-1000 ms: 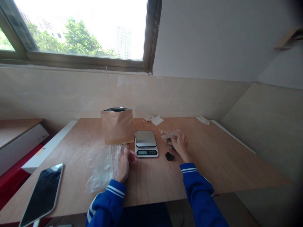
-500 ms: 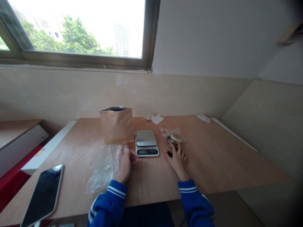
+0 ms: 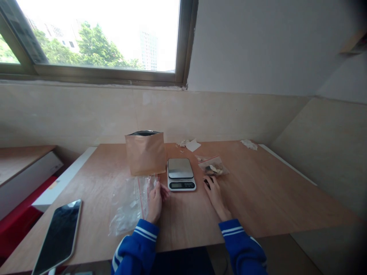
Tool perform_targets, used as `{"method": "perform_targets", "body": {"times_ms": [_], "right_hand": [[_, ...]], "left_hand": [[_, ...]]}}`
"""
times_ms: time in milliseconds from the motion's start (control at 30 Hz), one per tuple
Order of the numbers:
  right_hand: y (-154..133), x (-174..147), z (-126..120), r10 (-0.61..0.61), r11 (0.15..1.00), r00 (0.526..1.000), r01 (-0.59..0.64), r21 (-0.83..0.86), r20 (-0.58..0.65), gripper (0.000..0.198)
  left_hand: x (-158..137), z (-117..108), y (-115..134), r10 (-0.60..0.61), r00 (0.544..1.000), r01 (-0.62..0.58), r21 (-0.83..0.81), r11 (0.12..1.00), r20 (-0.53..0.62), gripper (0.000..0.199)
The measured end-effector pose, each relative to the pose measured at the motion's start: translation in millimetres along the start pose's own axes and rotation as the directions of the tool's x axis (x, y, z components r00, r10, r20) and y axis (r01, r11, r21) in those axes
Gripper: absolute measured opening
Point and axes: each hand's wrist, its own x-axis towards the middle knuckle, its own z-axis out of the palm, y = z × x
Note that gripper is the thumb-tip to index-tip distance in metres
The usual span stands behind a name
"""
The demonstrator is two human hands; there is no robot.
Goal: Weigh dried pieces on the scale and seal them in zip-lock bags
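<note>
- Right now the left hand [image 3: 155, 200] lies on the wooden table [image 3: 272, 194] with its fingers pressed on the red-zipped edge of a stack of clear zip bags [image 3: 129, 204]; it pins them flat rather than pinching them, and nothing is lifted.
- Over on the other side, the right hand [image 3: 214, 194] reaches forward, its fingertips on a small dark piece [image 3: 207, 183] lying on the wood just right of the digital kitchen scale [image 3: 181, 174]. Whether the fingers have closed on the piece or only touch it, I cannot tell; the hand hides most of it.
- Just beyond those fingertips sits a small filled zip bag [image 3: 213, 167] with pale and dark contents, near the scale but apart from it.
- Behind the clear bags stands a brown kraft pouch [image 3: 146, 153], upright, its mouth open, close to the left of the scale.
- Paper scraps [image 3: 189, 144] and another crumpled bit [image 3: 249, 144] lie at the far edge; a tablet [image 3: 59, 236] rests face up, near the front left corner.
- Risks, as I judge them: the dark piece is small and may be only loosely gripped, so it could slip from the fingertips and skid off.
- A sideways sweep of the right wrist could nudge the scale or push the filled bag.
- The clear bags are slick; if the left hand shifts, the stack may slide and brush the open pouch, which looks light enough to tip.
</note>
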Motion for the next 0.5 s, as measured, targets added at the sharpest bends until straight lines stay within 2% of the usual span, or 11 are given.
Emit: {"method": "perform_targets", "body": {"times_ms": [167,300,400,500], "right_hand": [[-39.0,62.3,18.2,-0.056,0.978,0.998,0.051,0.202,0.022,0.021],[-73.6,106.2,48.1,-0.048,0.933,0.999,0.039,0.359,0.017,0.022],[-85.8,116.6,69.6,-0.088,0.914,0.992,0.046,0.402,0.088,0.023],[-81.2,111.6,77.2,-0.064,0.936,0.991,0.018,0.352,0.121,0.025]], "left_hand": [[2.9,-1.2,-7.8,-0.029,1.0,0.029,-0.003,1.0,-0.01,0.058],[3.2,-0.8,-6.9,-0.029,0.999,0.029,-0.002,1.0,-0.012,0.059],[1.3,0.0,-1.0,-0.022,1.0,0.022,0.007,1.0,-0.002,0.06],[-0.4,0.9,4.3,-0.021,1.0,0.021,0.014,1.0,0.007,0.061]]}}
